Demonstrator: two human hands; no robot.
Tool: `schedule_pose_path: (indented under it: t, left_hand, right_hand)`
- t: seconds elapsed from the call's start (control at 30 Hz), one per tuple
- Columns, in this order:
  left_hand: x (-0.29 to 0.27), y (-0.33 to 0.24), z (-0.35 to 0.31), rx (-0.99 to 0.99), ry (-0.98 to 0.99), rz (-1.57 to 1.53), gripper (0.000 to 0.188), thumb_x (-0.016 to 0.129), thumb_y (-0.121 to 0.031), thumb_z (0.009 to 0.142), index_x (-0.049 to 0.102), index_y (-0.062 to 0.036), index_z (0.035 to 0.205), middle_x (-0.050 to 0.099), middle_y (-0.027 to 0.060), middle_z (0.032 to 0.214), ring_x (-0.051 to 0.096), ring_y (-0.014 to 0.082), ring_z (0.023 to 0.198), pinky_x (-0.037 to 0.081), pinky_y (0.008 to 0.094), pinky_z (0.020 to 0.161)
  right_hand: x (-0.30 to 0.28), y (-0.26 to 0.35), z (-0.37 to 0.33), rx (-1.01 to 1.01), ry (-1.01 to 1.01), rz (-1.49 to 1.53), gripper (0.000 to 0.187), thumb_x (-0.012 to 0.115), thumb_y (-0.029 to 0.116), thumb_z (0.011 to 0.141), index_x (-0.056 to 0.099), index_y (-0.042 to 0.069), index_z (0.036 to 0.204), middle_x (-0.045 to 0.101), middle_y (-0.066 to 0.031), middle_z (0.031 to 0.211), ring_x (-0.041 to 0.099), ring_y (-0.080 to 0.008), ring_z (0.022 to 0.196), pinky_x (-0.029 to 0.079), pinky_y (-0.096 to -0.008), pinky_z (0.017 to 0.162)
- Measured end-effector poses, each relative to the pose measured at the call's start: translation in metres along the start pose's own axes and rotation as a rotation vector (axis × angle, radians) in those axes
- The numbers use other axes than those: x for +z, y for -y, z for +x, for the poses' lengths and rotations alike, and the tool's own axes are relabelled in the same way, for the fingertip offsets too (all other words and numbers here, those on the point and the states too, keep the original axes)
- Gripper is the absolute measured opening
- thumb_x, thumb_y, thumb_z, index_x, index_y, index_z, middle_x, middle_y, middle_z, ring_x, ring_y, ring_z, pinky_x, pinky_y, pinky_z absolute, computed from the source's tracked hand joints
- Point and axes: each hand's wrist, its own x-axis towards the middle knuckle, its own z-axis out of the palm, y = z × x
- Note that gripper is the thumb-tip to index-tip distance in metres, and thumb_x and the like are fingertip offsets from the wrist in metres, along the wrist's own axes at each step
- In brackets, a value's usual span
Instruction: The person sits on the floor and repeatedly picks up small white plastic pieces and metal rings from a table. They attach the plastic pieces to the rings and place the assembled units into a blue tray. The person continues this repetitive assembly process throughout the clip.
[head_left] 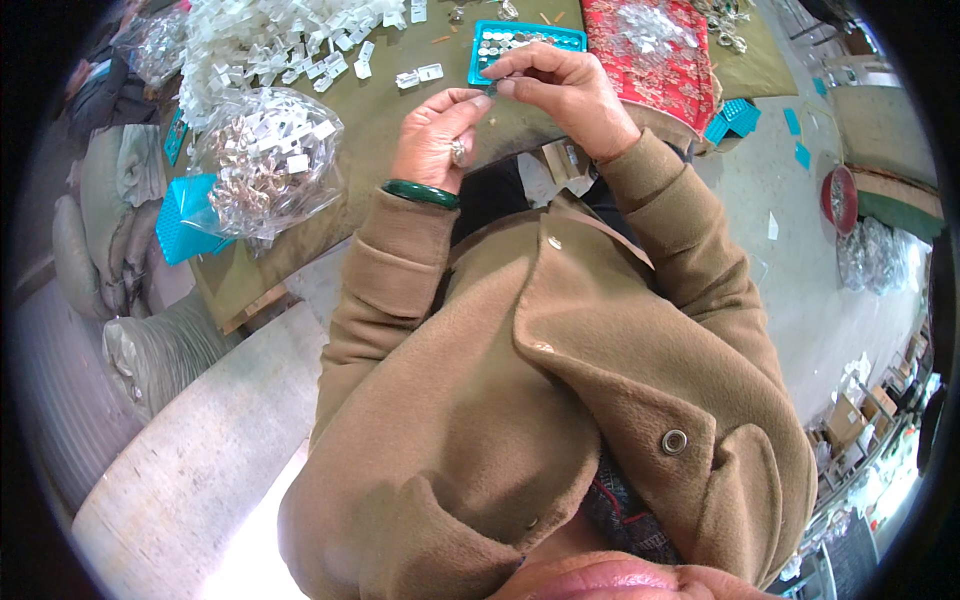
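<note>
My left hand [435, 135] and my right hand [560, 90] meet above the table's near edge, fingertips almost touching. Between them is a small dark piece [491, 89], too small to name, pinched by thumb and fingers of both hands. A ring and a dark green bangle [420, 193] are on the left hand and wrist. Just beyond the right hand sits a blue plastic tray [577, 40] with rows of small round pale pieces, partly covered by the fingers. Small white plastic cases [419, 76] lie on the green cloth beyond the left hand.
A heap of white plastic cases [270, 40] spreads over the far left. Nearer stands a clear bag [265, 165] of white and brownish pieces beside a blue basket [185, 222]. At right, clear pieces rest on red patterned cloth [640, 75]. Blue baskets [735, 120] sit beyond its edge.
</note>
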Motion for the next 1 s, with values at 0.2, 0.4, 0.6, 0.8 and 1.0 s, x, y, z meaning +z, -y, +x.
schedule_pose_path:
  t: [0.2, 0.4, 0.6, 0.8, 1.0]
  left_hand:
    - [0.014, 0.033, 0.009, 0.221, -0.112, -0.068, 0.008, 0.065, -0.008, 0.087, 0.061, -0.0035, 0.093, 0.052, -0.0045, 0.062, 0.040, 0.0016, 0.044, 0.028, 0.0177, 0.038]
    - [0.012, 0.038, 0.015, 0.445, -0.116, 0.107, 0.006, 0.066, -0.004, 0.084, 0.061, -0.0015, 0.087, 0.060, -0.0013, 0.074, 0.052, 0.0031, 0.060, 0.041, 0.0184, 0.052]
    - [0.004, 0.029, 0.014, 0.461, -0.080, 0.292, 0.006, 0.066, -0.002, 0.082, 0.062, -0.0003, 0.086, 0.063, 0.0000, 0.080, 0.055, 0.0036, 0.072, 0.046, 0.0192, 0.066]
    - [0.006, 0.031, 0.009, 0.510, -0.102, 0.310, 0.004, 0.065, -0.001, 0.082, 0.061, -0.0002, 0.085, 0.063, 0.0001, 0.080, 0.056, 0.0038, 0.071, 0.046, 0.0196, 0.062]
    - [-0.013, 0.020, 0.011, 0.307, 0.136, 0.577, 0.003, 0.064, -0.004, 0.085, 0.064, -0.0020, 0.088, 0.062, -0.0031, 0.080, 0.055, 0.0035, 0.073, 0.046, 0.0203, 0.065]
  right_hand:
    - [0.016, -0.014, -0.012, 0.240, -0.170, 0.222, 0.011, 0.068, 0.013, 0.087, 0.063, 0.005, 0.092, 0.060, 0.0016, 0.085, 0.054, -0.0052, 0.075, 0.046, -0.0208, 0.067]
    - [0.017, -0.019, -0.014, 0.394, -0.164, 0.596, 0.008, 0.067, 0.008, 0.086, 0.064, 0.006, 0.093, 0.061, 0.0016, 0.082, 0.054, -0.0060, 0.070, 0.044, -0.0197, 0.063]
    - [0.014, -0.020, -0.016, 0.415, -0.069, 0.679, 0.009, 0.065, 0.006, 0.087, 0.061, 0.006, 0.095, 0.063, -0.0006, 0.088, 0.059, -0.0084, 0.075, 0.050, -0.0222, 0.068]
    - [0.010, -0.023, -0.015, 0.472, 0.004, 0.759, 0.009, 0.062, 0.006, 0.089, 0.059, 0.007, 0.097, 0.063, -0.0023, 0.088, 0.063, -0.0114, 0.078, 0.053, -0.0239, 0.069]
    - [0.001, -0.021, -0.012, 0.536, -0.045, 0.851, 0.009, 0.055, 0.005, 0.094, 0.055, 0.007, 0.102, 0.061, -0.0018, 0.093, 0.064, -0.0094, 0.081, 0.059, -0.0237, 0.069]
